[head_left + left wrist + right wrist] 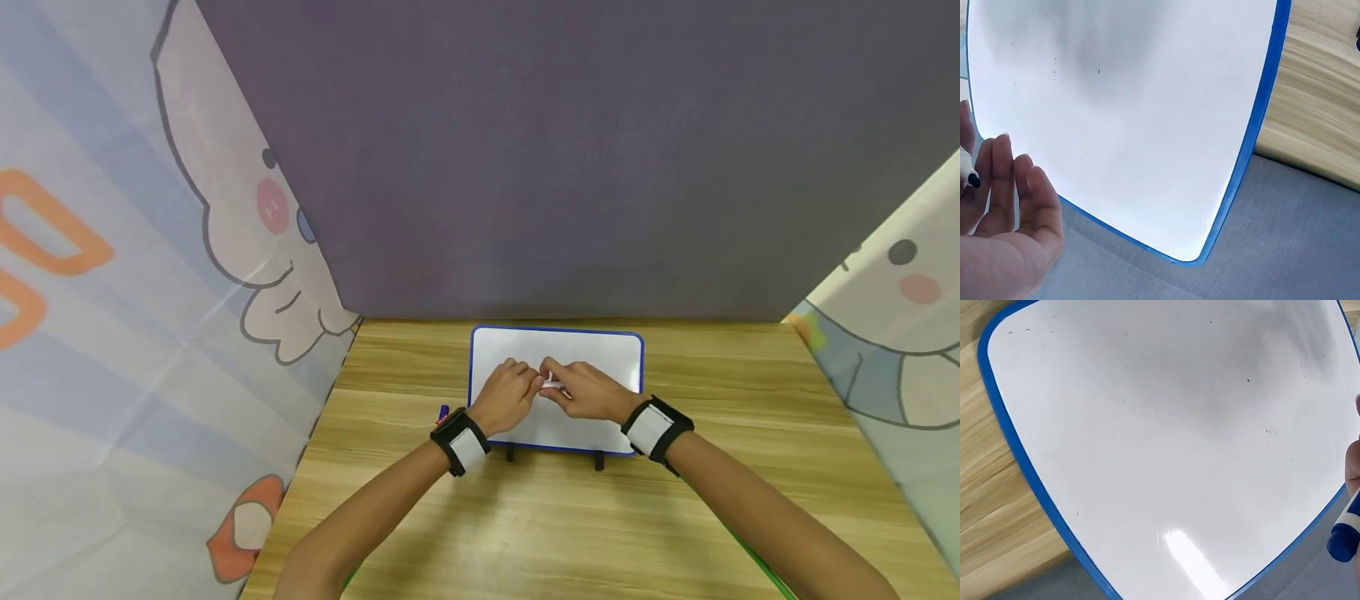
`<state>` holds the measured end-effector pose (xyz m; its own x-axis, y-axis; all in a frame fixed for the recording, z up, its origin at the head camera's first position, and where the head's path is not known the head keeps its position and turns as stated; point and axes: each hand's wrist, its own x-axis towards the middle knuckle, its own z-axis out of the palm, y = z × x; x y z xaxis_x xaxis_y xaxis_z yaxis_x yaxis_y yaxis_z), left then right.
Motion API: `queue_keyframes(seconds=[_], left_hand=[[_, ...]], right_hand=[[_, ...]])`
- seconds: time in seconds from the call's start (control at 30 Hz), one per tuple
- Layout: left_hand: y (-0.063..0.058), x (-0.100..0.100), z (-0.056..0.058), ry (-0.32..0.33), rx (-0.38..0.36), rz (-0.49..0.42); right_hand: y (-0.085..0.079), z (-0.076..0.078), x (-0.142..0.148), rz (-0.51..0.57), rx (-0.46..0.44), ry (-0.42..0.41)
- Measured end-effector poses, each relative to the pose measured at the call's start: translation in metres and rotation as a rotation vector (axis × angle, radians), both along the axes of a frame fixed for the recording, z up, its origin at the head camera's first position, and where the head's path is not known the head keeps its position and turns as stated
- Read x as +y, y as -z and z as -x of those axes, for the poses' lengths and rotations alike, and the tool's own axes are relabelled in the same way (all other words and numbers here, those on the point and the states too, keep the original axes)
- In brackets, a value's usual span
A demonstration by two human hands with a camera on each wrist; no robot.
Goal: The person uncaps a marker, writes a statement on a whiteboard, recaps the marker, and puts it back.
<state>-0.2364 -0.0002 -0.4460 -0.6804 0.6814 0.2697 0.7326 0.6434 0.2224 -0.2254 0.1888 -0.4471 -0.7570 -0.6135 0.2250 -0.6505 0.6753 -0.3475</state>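
Observation:
Both hands meet over the middle of a blue-edged whiteboard (525,342), on either side of a white and blue marker (552,385). My left hand (510,392) pinches its left part. In the left wrist view, the marker's small dark end (974,180) pokes out beside the left hand's bent fingers (1040,194). From the right side, my right hand (588,390) grips the marker with bent fingers. The right wrist view shows the marker's rounded blue end (1342,542); most of that hand lies outside the frame. Fingers hide much of the marker.
The whiteboard lies on a wood-grain table (517,533). Two small black pieces (510,452) stick out at its near edge. Left of the board is a small blue and red object (443,413). A grey cloth wall (525,167) closes the far side; printed cloth (150,400) hangs at the left.

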Motion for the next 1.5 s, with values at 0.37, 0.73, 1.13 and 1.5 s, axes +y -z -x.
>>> queue_keyframes(seconds=[0.37, 0.73, 1.13, 1.5], left_hand=[[0.004, -0.001, 0.002, -0.024, -0.185, -0.034], [0.012, -0.006, 0.009, -0.123, -0.696, -0.626], [-0.016, -0.004, -0.007, 0.046, -0.819, -0.817], [-0.015, -0.008, -0.005, -0.011, -0.745, -0.823]], right_hand=[[-0.006, 0.003, -0.006, -0.021, 0.022, -0.011], [-0.037, 0.014, -0.002, 0.277, 0.014, 0.347], [-0.030, 0.019, -0.021, 0.691, -0.311, 0.280], [-0.053, 0.004, -0.034, 0.649, -0.393, 0.276]])
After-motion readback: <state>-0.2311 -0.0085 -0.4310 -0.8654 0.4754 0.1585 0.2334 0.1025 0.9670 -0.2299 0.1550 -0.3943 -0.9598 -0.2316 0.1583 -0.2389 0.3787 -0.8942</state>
